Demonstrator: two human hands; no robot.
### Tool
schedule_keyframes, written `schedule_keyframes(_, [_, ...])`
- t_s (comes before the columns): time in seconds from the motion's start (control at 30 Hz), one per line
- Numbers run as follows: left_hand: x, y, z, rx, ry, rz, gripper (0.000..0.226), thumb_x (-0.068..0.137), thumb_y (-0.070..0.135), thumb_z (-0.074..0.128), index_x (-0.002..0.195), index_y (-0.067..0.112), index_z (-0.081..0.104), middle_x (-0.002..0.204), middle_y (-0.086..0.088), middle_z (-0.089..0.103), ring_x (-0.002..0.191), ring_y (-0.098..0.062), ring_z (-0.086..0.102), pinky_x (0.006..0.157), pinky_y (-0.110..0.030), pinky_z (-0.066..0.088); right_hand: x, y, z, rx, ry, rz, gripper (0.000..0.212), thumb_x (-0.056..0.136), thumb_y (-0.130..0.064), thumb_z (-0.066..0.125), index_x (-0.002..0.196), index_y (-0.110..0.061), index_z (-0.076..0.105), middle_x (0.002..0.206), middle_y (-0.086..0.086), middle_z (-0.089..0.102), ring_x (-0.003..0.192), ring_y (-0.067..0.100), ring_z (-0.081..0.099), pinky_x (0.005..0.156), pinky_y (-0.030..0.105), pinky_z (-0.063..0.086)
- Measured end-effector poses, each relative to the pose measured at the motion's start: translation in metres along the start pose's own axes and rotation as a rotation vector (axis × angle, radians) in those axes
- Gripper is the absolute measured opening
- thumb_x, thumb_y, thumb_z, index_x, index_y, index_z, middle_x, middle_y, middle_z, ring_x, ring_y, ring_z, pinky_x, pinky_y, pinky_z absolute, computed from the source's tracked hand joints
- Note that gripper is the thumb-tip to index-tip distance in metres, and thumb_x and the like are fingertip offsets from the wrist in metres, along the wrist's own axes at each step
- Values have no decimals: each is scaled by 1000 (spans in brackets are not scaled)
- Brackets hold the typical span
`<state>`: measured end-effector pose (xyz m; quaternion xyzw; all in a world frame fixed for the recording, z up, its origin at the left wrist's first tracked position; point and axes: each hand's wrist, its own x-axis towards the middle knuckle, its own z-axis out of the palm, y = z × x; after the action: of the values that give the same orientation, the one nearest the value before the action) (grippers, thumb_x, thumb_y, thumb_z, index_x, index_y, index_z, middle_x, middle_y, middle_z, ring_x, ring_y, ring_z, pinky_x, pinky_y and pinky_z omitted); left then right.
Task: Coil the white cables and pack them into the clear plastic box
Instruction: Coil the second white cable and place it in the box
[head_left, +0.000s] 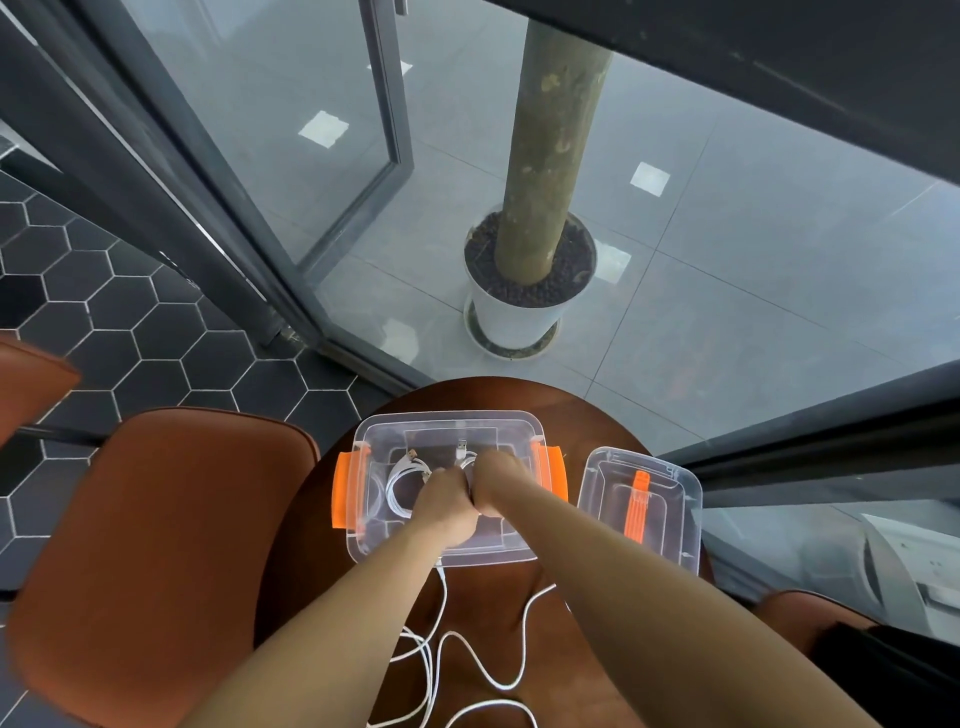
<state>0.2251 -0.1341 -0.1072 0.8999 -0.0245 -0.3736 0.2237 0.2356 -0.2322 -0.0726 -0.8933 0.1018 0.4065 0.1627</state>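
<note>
**Both hands in the box, closed on a cable coil**

The clear plastic box stands open on the round brown table, with an orange latch at its 9 o'clock side and another at its 3 o'clock side. Inside, toward 9 o'clock, a first coil of white cable lies on the floor of the box. The left hand and right hand reach in side by side with knuckles touching. Each has its fingers curled tight about a second coil, whose loops and plug show at 12 o'clock of the hands. Most of the grip is hidden under them.

Loose white cables wind over the table at 6 o'clock of the box, and one strand runs up under the left wrist. The lid, with its orange handle, lies just beside the box at 3 o'clock. A brown chair stands at 9 o'clock, and a white plant pot sits beyond the glass at 12 o'clock.
</note>
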Motion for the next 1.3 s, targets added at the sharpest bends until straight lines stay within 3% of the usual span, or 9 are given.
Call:
schedule_keyframes(0.17, [0, 0, 2, 87, 26, 42, 33, 90, 9, 55, 123, 8, 62, 118, -17, 61, 102, -34, 67, 86, -39, 54, -1, -2, 3, 18, -2, -6, 42, 90, -6, 55, 132, -10, 57, 136, 19, 46, 119, 30, 56, 94, 34, 49])
schedule_keyframes(0.33, [-8, 0, -3, 169, 121, 92, 33, 90, 8, 61, 122, 17, 61, 115, -7, 58, 100, -28, 67, 83, -37, 58, -6, 3, 2, 70, 104, -37, 35, 96, -11, 58, 131, -9, 59, 126, 14, 59, 116, 29, 57, 91, 32, 49])
schedule_keyframes(0.53, [-18, -15, -8, 226, 212, 138, 40, 79, 17, 72, 117, 26, 65, 110, -1, 66, 103, -23, 67, 86, -36, 59, -16, 5, -1, 66, 203, -136, 44, 93, -10, 63, 136, -7, 55, 130, 14, 60, 120, 31, 56, 101, 35, 48])
schedule_keyframes(0.77, [-51, -14, -29, 291, 320, 254, 53, 86, 30, 72, 135, 26, 53, 130, -5, 57, 119, -21, 58, 93, -30, 56, -45, 13, -3, 128, 369, -235, 36, 96, -16, 55, 132, -10, 57, 123, 12, 61, 108, 29, 60, 80, 25, 42])
schedule_keyframes(0.93, [-79, -15, -36, 253, 373, 289, 57, 91, 37, 68, 141, 21, 46, 143, -5, 50, 130, -22, 52, 101, -28, 49, -79, 26, -3, 262, 475, -237, 39, 93, -28, 59, 132, -24, 59, 120, 2, 66, 105, 22, 64, 82, 29, 49])
schedule_keyframes(1.03, [-96, -17, -37, 239, 404, 300, 59, 92, 38, 67, 144, 18, 45, 149, -7, 47, 136, -25, 48, 107, -31, 46, -97, 36, 0, 385, 502, -209, 38, 89, -32, 66, 126, -24, 63, 115, 0, 68, 99, 19, 66, 86, 33, 54])
schedule_keyframes(1.2, [-127, -18, -35, 216, 462, 327, 52, 91, 34, 68, 136, 16, 53, 136, -9, 56, 125, -26, 55, 101, -34, 49, -125, 52, 10, 497, 530, -177, 41, 87, -33, 70, 125, -20, 65, 111, -3, 72, 94, 12, 67, 85, 27, 55])
schedule_keyframes(1.3, [-152, -18, -29, 154, 506, 335, 47, 90, 25, 69, 134, 13, 56, 128, -9, 58, 119, -27, 56, 97, -35, 49, -141, 60, 17, 570, 551, -141, 31, 88, -34, 69, 116, -22, 69, 96, -6, 71, 86, 10, 67, 83, 30, 57])
